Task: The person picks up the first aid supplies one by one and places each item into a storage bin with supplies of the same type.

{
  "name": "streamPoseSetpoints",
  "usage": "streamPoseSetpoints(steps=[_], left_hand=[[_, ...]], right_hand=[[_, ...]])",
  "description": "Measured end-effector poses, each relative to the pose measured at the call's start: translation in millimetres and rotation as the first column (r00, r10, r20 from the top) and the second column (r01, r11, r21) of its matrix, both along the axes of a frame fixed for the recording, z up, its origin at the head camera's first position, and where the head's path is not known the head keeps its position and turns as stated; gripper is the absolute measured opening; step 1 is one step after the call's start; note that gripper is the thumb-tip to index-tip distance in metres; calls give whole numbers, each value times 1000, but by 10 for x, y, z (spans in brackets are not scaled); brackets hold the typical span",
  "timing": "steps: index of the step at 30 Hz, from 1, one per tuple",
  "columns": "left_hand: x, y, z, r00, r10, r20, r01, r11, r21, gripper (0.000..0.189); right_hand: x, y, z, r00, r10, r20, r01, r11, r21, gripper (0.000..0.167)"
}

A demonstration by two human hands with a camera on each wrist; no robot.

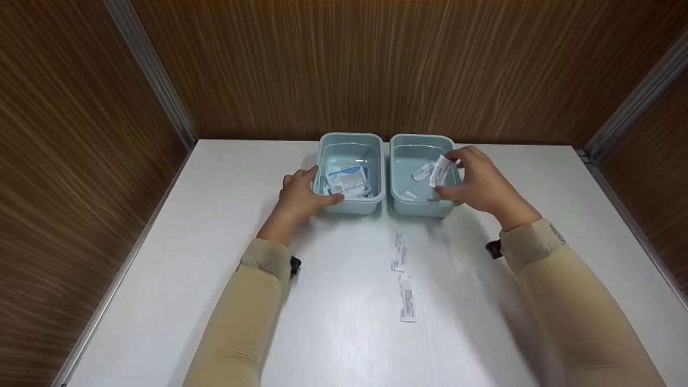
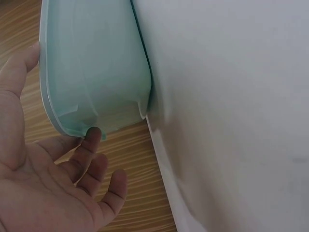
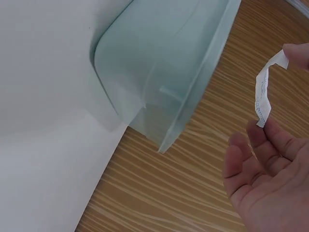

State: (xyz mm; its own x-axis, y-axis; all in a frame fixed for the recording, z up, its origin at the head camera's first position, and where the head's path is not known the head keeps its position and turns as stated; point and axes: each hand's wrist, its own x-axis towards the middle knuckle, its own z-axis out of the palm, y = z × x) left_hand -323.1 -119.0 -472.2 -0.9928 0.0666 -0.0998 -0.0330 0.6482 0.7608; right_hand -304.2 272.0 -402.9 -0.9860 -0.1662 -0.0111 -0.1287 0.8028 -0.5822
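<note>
My right hand (image 1: 481,183) is above the right light-blue plastic bin (image 1: 398,207). Thumb and fingertips pinch the two ends of a narrow white paper packet (image 1: 440,171) with small print. In the right wrist view the packet (image 3: 263,92) bends between them, beside the bin's rim. More narrow packets (image 1: 423,171) lie inside that bin. My left hand (image 1: 298,196) touches the left light-blue bin (image 1: 349,207) at its near left corner. Its thumb is at the near rim and its index finger by the side rim; the other fingers (image 2: 116,191) are loose.
The left bin contains flat packets, the top one a blue-and-white printed packet (image 1: 348,181). Two narrow white packets, one nearer the bins (image 1: 399,252) and one farther forward (image 1: 407,299), lie on the white table (image 1: 333,333). A wood-grain panel (image 1: 349,70) rises behind the bins.
</note>
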Motion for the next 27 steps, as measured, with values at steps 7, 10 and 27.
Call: streamPoseSetpoints(steps=[7,10,27], left_hand=[[-8,22,-29,1000,-6,8,6,1000,0,112],[-9,18,-32,1000,1,11,-1,1000,9,111],[-11,-25,-40,1000,1,-2,-1,1000,-28,111]], right_hand=[[-136,31,-97,999,-30,44,29,999,25,86],[-165,32,-136,998,-36,49,35,999,21,84],[-211,13,-229,996,-14,83,11,999,33,96]])
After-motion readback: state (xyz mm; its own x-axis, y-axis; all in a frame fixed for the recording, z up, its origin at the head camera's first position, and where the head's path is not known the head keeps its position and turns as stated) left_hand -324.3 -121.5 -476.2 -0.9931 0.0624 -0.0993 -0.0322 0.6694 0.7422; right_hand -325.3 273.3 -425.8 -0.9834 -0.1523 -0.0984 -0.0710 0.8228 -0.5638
